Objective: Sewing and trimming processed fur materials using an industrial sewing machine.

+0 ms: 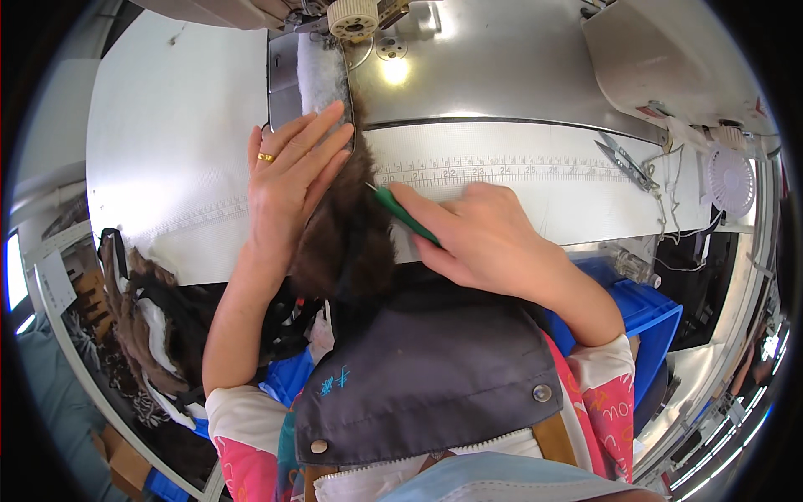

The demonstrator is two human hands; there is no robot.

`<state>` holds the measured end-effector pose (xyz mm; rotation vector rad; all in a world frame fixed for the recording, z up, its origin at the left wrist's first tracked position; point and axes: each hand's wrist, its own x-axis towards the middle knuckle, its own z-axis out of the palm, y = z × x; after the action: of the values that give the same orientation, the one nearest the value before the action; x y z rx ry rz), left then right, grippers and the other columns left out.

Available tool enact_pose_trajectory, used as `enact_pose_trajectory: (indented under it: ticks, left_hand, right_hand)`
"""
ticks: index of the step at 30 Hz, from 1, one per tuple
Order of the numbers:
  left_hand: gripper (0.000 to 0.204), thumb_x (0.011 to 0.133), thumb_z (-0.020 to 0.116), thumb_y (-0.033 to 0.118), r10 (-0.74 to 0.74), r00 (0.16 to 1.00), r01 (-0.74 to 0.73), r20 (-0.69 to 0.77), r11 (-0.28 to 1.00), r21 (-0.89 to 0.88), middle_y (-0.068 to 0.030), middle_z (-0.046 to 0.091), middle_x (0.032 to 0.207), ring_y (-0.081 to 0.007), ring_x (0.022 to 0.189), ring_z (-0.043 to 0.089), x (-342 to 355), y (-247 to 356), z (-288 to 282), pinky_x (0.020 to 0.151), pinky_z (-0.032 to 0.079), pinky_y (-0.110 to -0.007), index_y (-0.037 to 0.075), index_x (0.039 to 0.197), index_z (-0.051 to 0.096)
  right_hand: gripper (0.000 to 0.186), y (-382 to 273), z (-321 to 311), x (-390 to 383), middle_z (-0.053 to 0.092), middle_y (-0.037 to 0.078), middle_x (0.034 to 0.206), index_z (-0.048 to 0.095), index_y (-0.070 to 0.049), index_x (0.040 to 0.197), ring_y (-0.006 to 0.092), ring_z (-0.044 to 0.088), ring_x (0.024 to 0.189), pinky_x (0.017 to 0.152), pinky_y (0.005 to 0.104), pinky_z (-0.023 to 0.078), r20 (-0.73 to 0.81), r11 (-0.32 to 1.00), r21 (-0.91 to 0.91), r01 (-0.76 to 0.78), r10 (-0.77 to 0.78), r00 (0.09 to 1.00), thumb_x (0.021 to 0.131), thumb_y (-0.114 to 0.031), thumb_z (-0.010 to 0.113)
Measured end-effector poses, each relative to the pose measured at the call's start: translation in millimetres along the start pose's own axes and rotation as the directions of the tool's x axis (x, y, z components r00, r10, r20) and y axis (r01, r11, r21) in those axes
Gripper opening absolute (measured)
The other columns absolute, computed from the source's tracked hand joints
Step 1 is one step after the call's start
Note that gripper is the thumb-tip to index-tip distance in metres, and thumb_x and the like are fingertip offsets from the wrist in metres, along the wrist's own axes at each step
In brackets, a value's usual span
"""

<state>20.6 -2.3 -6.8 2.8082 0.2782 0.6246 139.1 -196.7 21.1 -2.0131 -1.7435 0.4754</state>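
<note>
A strip of brown fur [347, 222] runs from the sewing machine down over the table's near edge toward my lap. Its upper part shows a pale white pile [320, 75] on the machine bed. My left hand [293, 163] lies flat on the fur with the fingers stretched forward, a gold ring on one of them. On the fur's right side, my right hand [477, 230] grips a green-handled tool [401, 215] with a thin metal tip. That tip touches or nearly touches the fur's right edge; its exact shape is too small to tell.
Above the fur sits the sewing machine's ridged cream wheel [353, 18]. Thread snips [626, 161] lie at the table's right, near loose thread and a small white fan [730, 181]. A blue bin [657, 322] stands below right. More fur pieces [142, 326] hang at the left.
</note>
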Motion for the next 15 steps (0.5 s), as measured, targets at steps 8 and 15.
enact_pose_trajectory:
  ticks: [8,15]
  left_hand:
    - [0.026,0.076,0.070,0.010,0.018,0.999,-0.016,-0.036,0.999,0.037,0.0044,0.064,0.113,-0.0163,0.104,0.058,-3,2,2,0.099,0.033,-0.047,0.015,0.102,0.069]
    - [0.026,0.077,0.069,0.010,0.002,0.999,-0.001,-0.035,1.000,0.020,0.0024,0.064,0.112,-0.0172,0.106,0.058,-2,3,0,0.099,0.033,-0.046,0.014,0.103,0.069]
  right_hand:
    - [0.041,6,16,2,0.054,0.005,0.051,0.053,0.000,0.114,0.0230,0.051,0.041,0.047,0.0328,0.039,-0.356,0.974,-0.065,-0.218,0.182,0.917,0.077,-0.014,0.060]
    - [0.045,3,20,27,0.056,0.005,0.056,0.052,-0.004,0.119,0.0253,0.052,0.046,0.049,0.0337,0.040,-0.257,0.992,-0.086,-0.094,0.069,0.964,0.076,-0.015,0.062]
